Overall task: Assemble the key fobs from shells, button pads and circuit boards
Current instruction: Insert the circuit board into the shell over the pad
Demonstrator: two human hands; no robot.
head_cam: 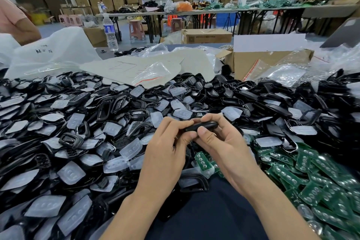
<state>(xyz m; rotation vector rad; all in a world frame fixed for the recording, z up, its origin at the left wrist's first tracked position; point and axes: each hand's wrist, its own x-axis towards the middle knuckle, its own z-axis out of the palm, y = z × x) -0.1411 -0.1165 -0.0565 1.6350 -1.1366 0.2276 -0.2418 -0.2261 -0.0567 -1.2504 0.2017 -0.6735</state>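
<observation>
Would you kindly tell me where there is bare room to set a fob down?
The dark patch nearest you is bare, with shells and button pads to its left and circuit boards to its right. A small strip beside the water bottle is free too. Everywhere else is heaped.

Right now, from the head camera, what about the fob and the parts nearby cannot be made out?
Black fob, head view: the left hand and right hand cover its ends; its inside is hidden.
Green circuit boards, head view: pile cut by the right edge.
Writing on the white bag, head view: too small.
</observation>
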